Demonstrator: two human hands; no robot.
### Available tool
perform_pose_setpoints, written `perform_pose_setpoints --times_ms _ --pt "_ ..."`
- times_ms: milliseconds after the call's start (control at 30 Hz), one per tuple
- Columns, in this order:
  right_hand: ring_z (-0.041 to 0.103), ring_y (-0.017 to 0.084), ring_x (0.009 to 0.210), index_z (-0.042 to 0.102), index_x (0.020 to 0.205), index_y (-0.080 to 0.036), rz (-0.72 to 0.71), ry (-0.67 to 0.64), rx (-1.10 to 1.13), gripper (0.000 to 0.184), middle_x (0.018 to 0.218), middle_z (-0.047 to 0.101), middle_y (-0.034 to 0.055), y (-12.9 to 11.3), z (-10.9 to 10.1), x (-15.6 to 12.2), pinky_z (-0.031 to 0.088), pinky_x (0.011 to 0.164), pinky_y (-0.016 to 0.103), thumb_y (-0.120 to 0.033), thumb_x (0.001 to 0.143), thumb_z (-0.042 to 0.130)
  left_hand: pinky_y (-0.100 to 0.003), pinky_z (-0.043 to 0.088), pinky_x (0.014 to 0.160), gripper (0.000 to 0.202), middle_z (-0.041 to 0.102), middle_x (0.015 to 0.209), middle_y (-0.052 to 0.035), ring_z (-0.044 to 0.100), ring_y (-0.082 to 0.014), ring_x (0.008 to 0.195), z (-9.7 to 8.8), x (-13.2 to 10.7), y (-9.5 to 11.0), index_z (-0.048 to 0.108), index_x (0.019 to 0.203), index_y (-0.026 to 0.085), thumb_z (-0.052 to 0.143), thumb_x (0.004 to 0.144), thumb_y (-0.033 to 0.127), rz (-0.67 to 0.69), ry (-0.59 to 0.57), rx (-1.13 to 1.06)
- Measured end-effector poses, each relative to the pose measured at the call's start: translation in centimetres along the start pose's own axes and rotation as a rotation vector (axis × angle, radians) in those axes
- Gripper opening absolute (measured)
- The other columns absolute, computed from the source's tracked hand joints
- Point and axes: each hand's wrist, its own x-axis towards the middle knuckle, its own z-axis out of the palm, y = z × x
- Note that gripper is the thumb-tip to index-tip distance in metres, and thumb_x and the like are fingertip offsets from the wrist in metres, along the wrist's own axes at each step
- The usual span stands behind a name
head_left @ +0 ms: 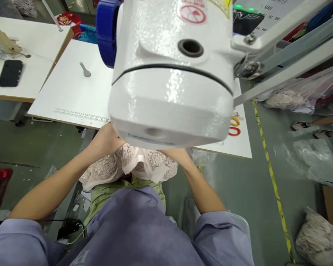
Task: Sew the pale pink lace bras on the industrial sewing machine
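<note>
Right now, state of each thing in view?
Pale pink lace bra: between both hands, partly hidden
Left hand: at bra, fingertips hidden
Right hand: at bra, fingers hidden
Glossy white machine head: running or stopped, can't tell
Green lights: lit
Black rectangular phone: lying flat
Grey spoon-shaped tool: lying flat
Clear straight ruler: lying flat
Red and yellow ring handles: lying flat

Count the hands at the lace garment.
2: left hand at the left of the lace garment, right hand at its right. Both are partly covered by the white machine head, which could hide others.
</note>
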Motion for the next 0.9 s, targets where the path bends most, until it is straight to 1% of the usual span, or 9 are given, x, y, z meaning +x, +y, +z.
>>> perform_pose_setpoints --times_ms 100,200,333,467,533,667,733,833,900 --pt "0.068 0.026 0.095 0.071 0.099 -0.022 0.049 0.053 0.155 0.041 0.096 0.074 0.005 2.5 1.5 -0.4 0.053 0.093 0.039 -0.056 0.077 0.076 -0.026 0.024 0.044 0.036 0.032 0.048 0.0038 0.029 -0.0091 0.043 0.0 -0.1 0.5 0.032 0.06 0.022 0.057 0.085 0.026 -0.035 -0.017 -0.004" --pt "0.067 0.027 0.112 0.064 0.122 -0.025 0.154 0.076 0.497 0.066 0.12 0.072 0.0092 5.3 3.9 -1.5 0.053 0.099 0.04 -0.071 0.075 0.071 -0.026 0.015 0.044 0.038 0.023 0.046 0.0066 0.021 -0.0074 0.04 0.1 -0.1 0.9 0.028 0.063 0.023 0.058 0.086 0.029 -0.068 -0.004 -0.015" --pt "0.066 0.032 0.122 0.066 0.118 -0.025 0.358 -0.034 0.871 0.09 0.123 0.073 0.0129 8.5 6.3 -3.7 0.056 0.097 0.045 -0.091 0.058 0.067 -0.026 0.015 0.046 0.024 0.025 0.048 0.0073 0.021 -0.0087 0.041 0.7 -0.4 0.4 0.036 0.072 0.023 0.056 0.085 0.026 -0.093 0.007 -0.038" --pt "0.07 0.036 0.115 0.072 0.1 -0.024 0.423 -0.069 0.949 0.076 0.103 0.08 0.011 10.3 6.1 -5.6 0.06 0.091 0.047 -0.069 0.042 0.089 -0.027 0.02 0.049 0.017 0.032 0.051 0.0065 0.027 -0.0102 0.044 1.5 -0.8 -0.3 0.042 0.078 0.023 0.055 0.088 0.025 -0.078 0.026 -0.022" --pt "0.072 0.036 0.11 0.073 0.097 -0.025 0.421 -0.027 0.945 0.064 0.097 0.081 0.0087 10.5 5.5 -6.0 0.061 0.089 0.046 -0.055 0.044 0.093 -0.027 0.025 0.05 0.011 0.043 0.056 0.0043 0.036 -0.0115 0.047 1.6 -1.0 -0.3 0.047 0.081 0.022 0.054 0.089 0.025 -0.059 0.041 0.015" --pt "0.074 0.032 0.105 0.073 0.096 -0.023 0.384 0.193 0.921 0.043 0.093 0.081 0.0083 10.1 4.2 -6.1 0.061 0.089 0.045 -0.05 0.064 0.085 -0.029 0.043 0.065 0.008 0.066 0.085 -0.0048 0.059 -0.0178 0.074 1.1 -1.9 -0.1 0.057 0.093 0.019 0.054 0.092 0.027 -0.056 0.096 0.059" --pt "0.075 0.031 0.101 0.073 0.093 -0.023 0.341 0.346 0.897 0.039 0.091 0.081 0.0076 9.7 2.9 -6.1 0.061 0.09 0.046 -0.044 0.063 0.087 -0.033 0.05 0.078 0.018 0.07 0.103 -0.0087 0.064 -0.0224 0.093 0.8 -2.8 0.1 0.059 0.105 0.018 0.056 0.092 0.029 -0.047 0.165 0.107" --pt "0.076 0.029 0.09 0.074 0.088 -0.024 0.255 0.533 0.859 0.035 0.086 0.08 0.0047 8.4 0.8 -6.9 0.061 0.086 0.045 -0.038 0.06 0.09 -0.038 0.053 0.09 0.022 0.069 0.115 -0.0112 0.064 -0.0254 0.11 0.9 -4.8 1.7 0.058 0.113 0.018 0.058 0.092 0.026 0.094 0.31 0.192" --pt "0.074 0.027 0.079 0.076 0.084 -0.026 0.178 0.543 0.804 0.03 0.079 0.079 0.0028 6.6 0.0 -7.8 0.061 0.078 0.043 -0.041 0.063 0.09 -0.036 0.055 0.091 0.022 0.07 0.111 -0.0093 0.066 -0.0231 0.109 1.6 -6.3 3.6 0.057 0.113 0.02 0.059 0.091 0.02 0.302 0.371 0.192"
